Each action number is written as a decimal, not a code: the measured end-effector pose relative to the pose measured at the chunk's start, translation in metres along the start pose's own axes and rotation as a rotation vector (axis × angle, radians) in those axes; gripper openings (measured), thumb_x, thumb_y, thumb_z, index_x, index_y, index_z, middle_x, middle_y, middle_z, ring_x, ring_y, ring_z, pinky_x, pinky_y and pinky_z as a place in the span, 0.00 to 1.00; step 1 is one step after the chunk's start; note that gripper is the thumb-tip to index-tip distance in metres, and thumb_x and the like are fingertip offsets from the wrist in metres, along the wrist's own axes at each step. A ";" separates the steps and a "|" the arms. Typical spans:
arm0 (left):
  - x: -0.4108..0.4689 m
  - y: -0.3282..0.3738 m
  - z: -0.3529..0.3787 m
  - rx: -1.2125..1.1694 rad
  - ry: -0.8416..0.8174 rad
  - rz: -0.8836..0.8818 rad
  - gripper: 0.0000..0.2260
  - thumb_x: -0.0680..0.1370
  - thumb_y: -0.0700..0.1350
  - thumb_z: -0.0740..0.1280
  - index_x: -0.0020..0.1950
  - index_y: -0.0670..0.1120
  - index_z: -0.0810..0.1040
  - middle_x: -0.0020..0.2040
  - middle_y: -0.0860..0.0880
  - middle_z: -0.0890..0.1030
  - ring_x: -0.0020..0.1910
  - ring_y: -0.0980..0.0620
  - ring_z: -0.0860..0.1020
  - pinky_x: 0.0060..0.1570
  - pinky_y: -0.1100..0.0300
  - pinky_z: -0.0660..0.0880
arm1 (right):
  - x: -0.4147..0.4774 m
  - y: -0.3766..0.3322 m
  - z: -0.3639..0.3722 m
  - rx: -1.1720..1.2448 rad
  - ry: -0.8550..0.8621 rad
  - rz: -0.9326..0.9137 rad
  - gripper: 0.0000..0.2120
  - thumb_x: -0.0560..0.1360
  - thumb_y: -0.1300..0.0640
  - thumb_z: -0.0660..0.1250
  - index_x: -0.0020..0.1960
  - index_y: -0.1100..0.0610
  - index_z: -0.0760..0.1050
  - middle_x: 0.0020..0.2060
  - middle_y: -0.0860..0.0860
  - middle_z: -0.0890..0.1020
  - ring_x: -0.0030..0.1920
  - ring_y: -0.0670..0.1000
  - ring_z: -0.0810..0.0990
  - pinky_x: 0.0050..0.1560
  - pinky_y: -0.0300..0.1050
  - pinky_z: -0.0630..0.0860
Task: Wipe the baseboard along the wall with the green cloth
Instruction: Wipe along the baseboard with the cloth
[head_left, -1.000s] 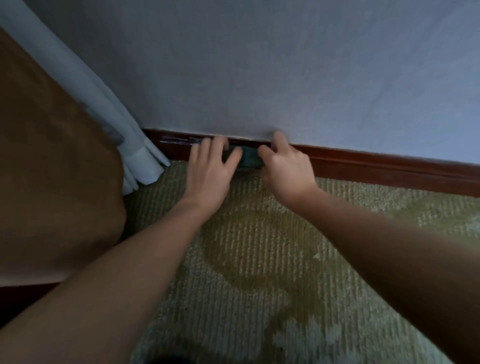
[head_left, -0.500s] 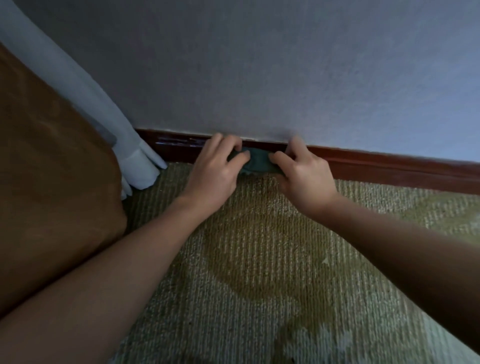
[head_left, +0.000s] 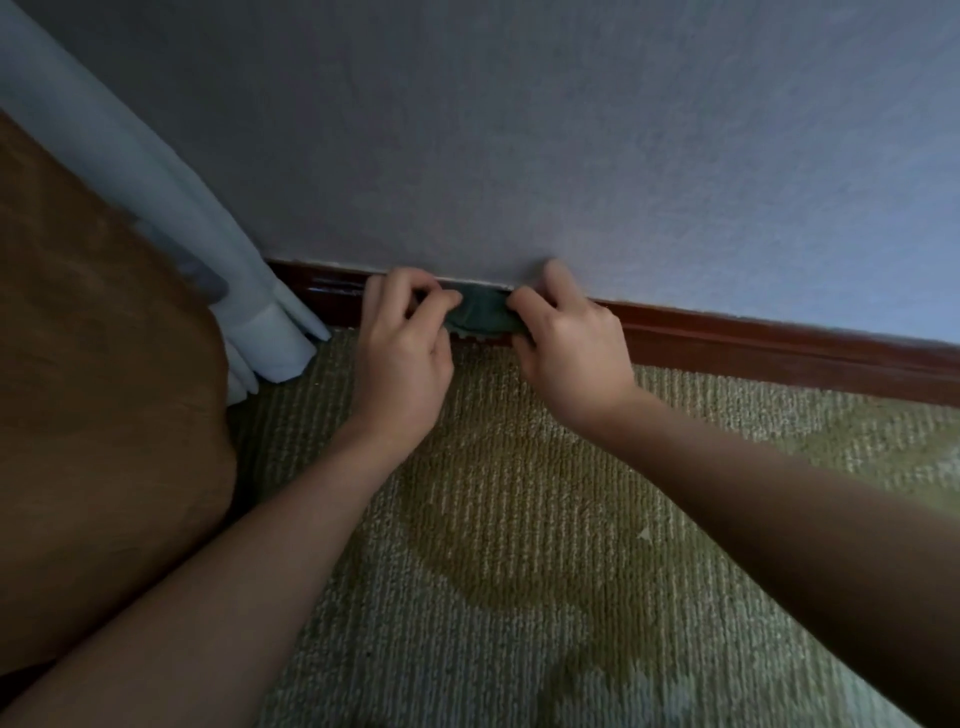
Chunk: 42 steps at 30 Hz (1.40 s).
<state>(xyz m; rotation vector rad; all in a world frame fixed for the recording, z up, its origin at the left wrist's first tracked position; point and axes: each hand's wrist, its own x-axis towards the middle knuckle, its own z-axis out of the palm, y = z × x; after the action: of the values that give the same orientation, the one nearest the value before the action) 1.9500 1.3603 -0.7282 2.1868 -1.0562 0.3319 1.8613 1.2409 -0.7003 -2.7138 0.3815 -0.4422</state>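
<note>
A dark red-brown baseboard (head_left: 753, 348) runs along the foot of the grey wall, from the curtain at left to the right edge. The green cloth (head_left: 480, 312) lies bunched against the baseboard at the middle. My left hand (head_left: 402, 353) grips the cloth's left end with curled fingers and thumb. My right hand (head_left: 566, 348) grips its right end, with one finger reaching up onto the wall. Most of the cloth is hidden under both hands.
A pale curtain (head_left: 171, 208) hangs down to the floor at the left and covers the baseboard's end there. A brown cushioned piece of furniture (head_left: 93, 389) fills the left side. Green patterned carpet (head_left: 519, 545) covers the floor below the wall (head_left: 571, 130).
Both hands have slid a little to the right along the baseboard with the cloth. My left fingers have curled from flat into a grip on the cloth's end.
</note>
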 end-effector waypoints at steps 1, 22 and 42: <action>0.000 -0.003 -0.002 0.012 -0.010 0.018 0.10 0.69 0.26 0.65 0.48 0.33 0.80 0.46 0.36 0.77 0.48 0.44 0.71 0.48 0.57 0.69 | 0.001 -0.004 0.001 -0.005 -0.005 0.009 0.06 0.66 0.71 0.69 0.43 0.68 0.77 0.44 0.68 0.76 0.27 0.61 0.76 0.23 0.50 0.73; -0.003 0.005 0.000 0.003 -0.115 0.064 0.14 0.65 0.22 0.65 0.48 0.31 0.80 0.47 0.35 0.77 0.45 0.37 0.75 0.43 0.47 0.76 | -0.008 0.009 -0.005 -0.215 -0.059 -0.138 0.15 0.61 0.73 0.74 0.48 0.69 0.78 0.38 0.65 0.76 0.31 0.61 0.76 0.21 0.39 0.64; 0.001 -0.010 -0.011 0.083 -0.206 0.216 0.08 0.70 0.26 0.65 0.47 0.30 0.80 0.45 0.34 0.78 0.41 0.36 0.77 0.34 0.48 0.76 | -0.001 0.000 0.004 -0.095 -0.056 -0.081 0.10 0.65 0.72 0.71 0.46 0.70 0.77 0.38 0.67 0.74 0.29 0.62 0.76 0.20 0.47 0.72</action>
<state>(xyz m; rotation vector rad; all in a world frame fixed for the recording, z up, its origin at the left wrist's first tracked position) 1.9586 1.3719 -0.7244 2.2205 -1.4206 0.2536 1.8621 1.2425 -0.7043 -2.8350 0.2851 -0.3787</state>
